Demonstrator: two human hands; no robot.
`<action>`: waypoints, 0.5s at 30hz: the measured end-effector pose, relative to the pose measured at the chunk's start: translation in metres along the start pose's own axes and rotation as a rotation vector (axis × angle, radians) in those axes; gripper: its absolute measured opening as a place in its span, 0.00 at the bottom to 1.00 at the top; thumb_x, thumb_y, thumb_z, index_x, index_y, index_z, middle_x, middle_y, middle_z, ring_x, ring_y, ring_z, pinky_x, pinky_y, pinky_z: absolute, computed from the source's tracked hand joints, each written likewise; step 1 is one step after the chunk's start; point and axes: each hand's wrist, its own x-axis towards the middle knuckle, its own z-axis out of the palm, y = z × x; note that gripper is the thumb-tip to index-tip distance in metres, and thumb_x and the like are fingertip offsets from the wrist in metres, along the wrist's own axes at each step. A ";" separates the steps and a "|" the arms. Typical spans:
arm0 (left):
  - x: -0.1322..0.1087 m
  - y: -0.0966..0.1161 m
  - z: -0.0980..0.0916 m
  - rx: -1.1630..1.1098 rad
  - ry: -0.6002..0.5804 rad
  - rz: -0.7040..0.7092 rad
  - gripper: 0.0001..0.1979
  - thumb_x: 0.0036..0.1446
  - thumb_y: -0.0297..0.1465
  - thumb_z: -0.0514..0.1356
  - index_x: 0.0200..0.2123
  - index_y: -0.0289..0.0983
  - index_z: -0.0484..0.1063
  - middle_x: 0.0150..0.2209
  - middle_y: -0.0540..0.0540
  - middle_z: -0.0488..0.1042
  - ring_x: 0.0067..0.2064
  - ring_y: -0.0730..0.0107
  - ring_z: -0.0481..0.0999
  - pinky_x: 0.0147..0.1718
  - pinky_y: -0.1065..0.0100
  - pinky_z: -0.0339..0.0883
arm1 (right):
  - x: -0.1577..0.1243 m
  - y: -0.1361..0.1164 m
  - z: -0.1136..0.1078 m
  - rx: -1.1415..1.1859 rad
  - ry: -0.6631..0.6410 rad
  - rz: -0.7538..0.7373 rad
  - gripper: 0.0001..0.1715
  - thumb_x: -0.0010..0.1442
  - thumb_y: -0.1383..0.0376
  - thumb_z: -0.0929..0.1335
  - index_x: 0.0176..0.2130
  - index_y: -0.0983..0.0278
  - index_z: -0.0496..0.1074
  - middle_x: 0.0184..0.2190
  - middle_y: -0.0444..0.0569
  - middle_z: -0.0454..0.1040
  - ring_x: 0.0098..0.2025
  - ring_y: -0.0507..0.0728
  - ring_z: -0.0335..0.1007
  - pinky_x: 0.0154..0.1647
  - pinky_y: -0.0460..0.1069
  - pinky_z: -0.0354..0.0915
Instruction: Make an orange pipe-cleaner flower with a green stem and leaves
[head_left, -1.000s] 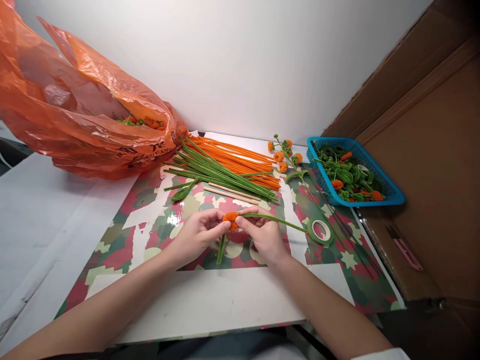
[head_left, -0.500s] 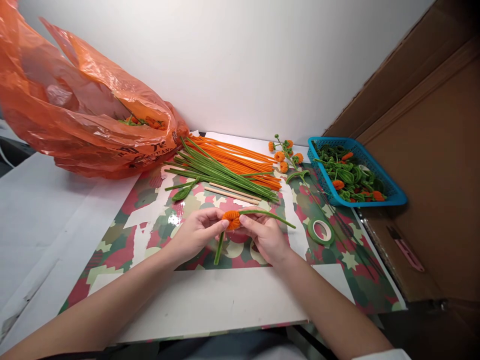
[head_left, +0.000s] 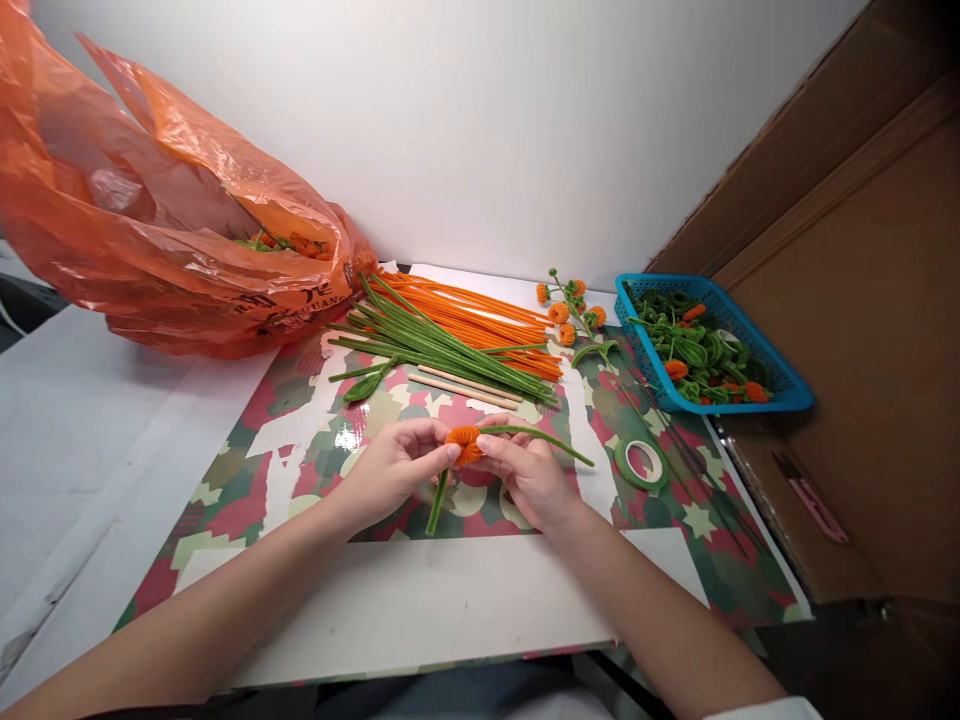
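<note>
My left hand (head_left: 394, 465) and my right hand (head_left: 534, 478) pinch a small orange pipe-cleaner ball (head_left: 463, 441) between their fingertips above the camouflage-patterned mat (head_left: 300, 440). A green pipe cleaner (head_left: 540, 437) runs from the ball to the right over my right hand, and its other end (head_left: 437, 500) hangs down toward the mat between my hands. Both hands are closed in a pinch around the ball and the green stem.
Green pipe cleaners (head_left: 442, 348) and orange ones (head_left: 480, 315) lie behind my hands with thin wooden sticks (head_left: 465, 385). A green tape roll (head_left: 642, 461) lies right. A blue basket (head_left: 780, 385), finished orange flowers (head_left: 570, 305), an orange plastic bag (head_left: 150, 240) and cardboard (head_left: 862, 330) surround the mat.
The long right end of the green pipe cleaner has been drawn in, from reaching the tape roll to ending short of it. The hands stay at the ball.
</note>
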 end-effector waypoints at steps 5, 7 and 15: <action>-0.001 0.003 0.001 0.001 0.012 0.037 0.13 0.53 0.41 0.62 0.28 0.36 0.71 0.22 0.51 0.72 0.26 0.72 0.71 0.26 0.72 0.65 | -0.001 0.002 0.001 0.006 0.025 -0.037 0.19 0.43 0.60 0.78 0.34 0.62 0.71 0.26 0.42 0.78 0.28 0.54 0.77 0.30 0.48 0.72; -0.001 0.004 0.001 -0.011 0.008 0.048 0.13 0.53 0.41 0.63 0.28 0.36 0.72 0.23 0.51 0.72 0.26 0.72 0.71 0.26 0.72 0.65 | -0.001 0.002 0.001 0.035 0.029 -0.017 0.19 0.42 0.60 0.78 0.33 0.62 0.71 0.26 0.42 0.78 0.27 0.54 0.77 0.29 0.48 0.72; 0.001 0.001 0.000 -0.013 0.006 0.090 0.13 0.53 0.41 0.63 0.28 0.36 0.72 0.23 0.50 0.72 0.26 0.71 0.72 0.27 0.71 0.67 | 0.000 0.002 -0.003 0.206 -0.031 0.142 0.21 0.41 0.66 0.77 0.34 0.60 0.68 0.28 0.40 0.79 0.32 0.54 0.78 0.37 0.49 0.73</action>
